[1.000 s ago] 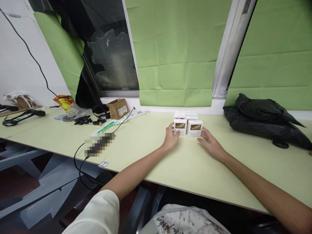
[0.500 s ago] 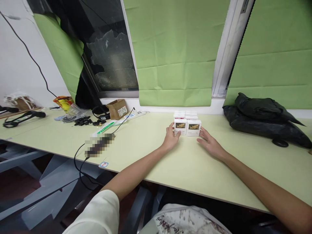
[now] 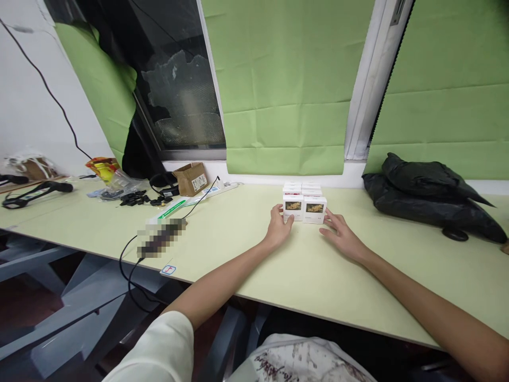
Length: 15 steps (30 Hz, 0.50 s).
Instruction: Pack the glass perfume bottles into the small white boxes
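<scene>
Several small white boxes (image 3: 304, 201) with a picture on the front stand packed together in two rows on the pale green table (image 3: 254, 254), near the window sill. My left hand (image 3: 279, 227) rests on the table with its fingers spread against the left front box. My right hand (image 3: 342, 236) lies flat with its fingertips touching the right front box. Neither hand holds anything.
A black bag (image 3: 431, 193) lies at the right by the wall. At the left are a small brown carton (image 3: 192, 178), a black cable (image 3: 131, 260), a power strip (image 3: 214, 189), small black parts (image 3: 137, 199) and a yellow packet (image 3: 104, 167). Green blinds hang behind.
The right front box has been pushed left against its neighbour, closing the gap. My right hand followed it in; my left hand stayed at the left box.
</scene>
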Each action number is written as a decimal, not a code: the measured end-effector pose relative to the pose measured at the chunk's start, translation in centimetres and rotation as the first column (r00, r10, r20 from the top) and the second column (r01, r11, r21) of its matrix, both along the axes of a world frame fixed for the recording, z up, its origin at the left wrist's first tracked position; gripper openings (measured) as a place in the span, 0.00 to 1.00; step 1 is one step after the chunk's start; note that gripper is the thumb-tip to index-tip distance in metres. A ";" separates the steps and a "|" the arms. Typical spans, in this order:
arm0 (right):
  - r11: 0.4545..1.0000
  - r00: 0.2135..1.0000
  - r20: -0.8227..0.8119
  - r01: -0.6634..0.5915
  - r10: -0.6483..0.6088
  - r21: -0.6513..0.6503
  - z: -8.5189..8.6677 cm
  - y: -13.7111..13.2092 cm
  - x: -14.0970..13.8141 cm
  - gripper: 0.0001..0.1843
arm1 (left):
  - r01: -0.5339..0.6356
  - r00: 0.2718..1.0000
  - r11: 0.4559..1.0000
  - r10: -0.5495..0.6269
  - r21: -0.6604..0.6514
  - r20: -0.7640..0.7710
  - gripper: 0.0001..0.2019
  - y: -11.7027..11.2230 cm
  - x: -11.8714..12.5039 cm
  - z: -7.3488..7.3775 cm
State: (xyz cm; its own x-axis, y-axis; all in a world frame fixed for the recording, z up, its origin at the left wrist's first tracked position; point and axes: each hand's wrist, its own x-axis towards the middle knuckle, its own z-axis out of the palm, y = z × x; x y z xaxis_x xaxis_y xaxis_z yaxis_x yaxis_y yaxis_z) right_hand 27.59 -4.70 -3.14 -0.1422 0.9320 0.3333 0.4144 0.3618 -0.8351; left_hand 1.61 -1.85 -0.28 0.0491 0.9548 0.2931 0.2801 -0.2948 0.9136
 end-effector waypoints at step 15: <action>0.999 0.998 0.042 0.035 -0.037 0.040 0.2 0.0 -0.1 0.42 | -0.052 0.994 0.998 0.050 -0.021 -0.102 0.16 0.0 0.1 0.0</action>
